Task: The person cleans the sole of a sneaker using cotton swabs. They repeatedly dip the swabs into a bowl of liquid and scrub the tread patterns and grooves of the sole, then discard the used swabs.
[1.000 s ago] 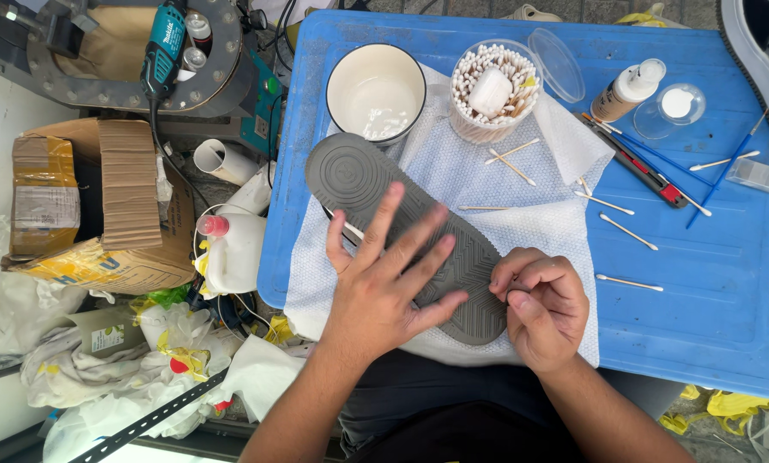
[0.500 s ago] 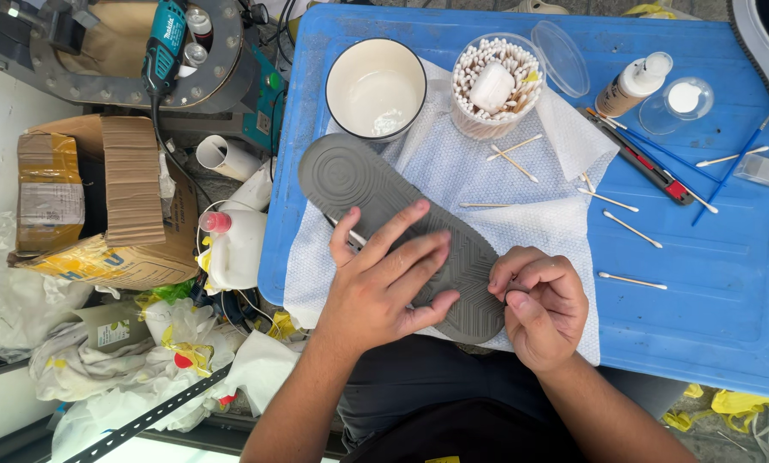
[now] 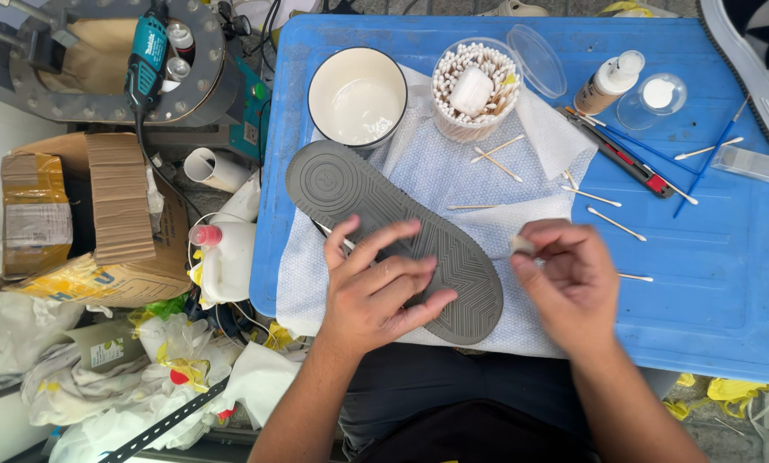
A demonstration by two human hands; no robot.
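Observation:
A grey shoe sole (image 3: 363, 201) lies tread up and slanted on a white cloth (image 3: 453, 171) on the blue table (image 3: 710, 283). My left hand (image 3: 376, 287) presses flat on the sole's middle, fingers spread. My right hand (image 3: 564, 279) hovers just right of the sole's near end, its fingertips pinched on a small pale piece (image 3: 522, 246); what that piece is I cannot tell. The hand is slightly blurred.
A white bowl (image 3: 357, 96) and a clear tub of cotton swabs (image 3: 474, 90) stand behind the sole. Loose swabs (image 3: 612, 223), a utility knife (image 3: 624, 154), brushes, a glue bottle (image 3: 607, 83) lie right. Left of the table: a cardboard box (image 3: 102, 214), a white jug (image 3: 226, 261), bags.
My right hand has lifted off the sole's near end and moved right and up, holding the small piece. My left hand stays on the sole.

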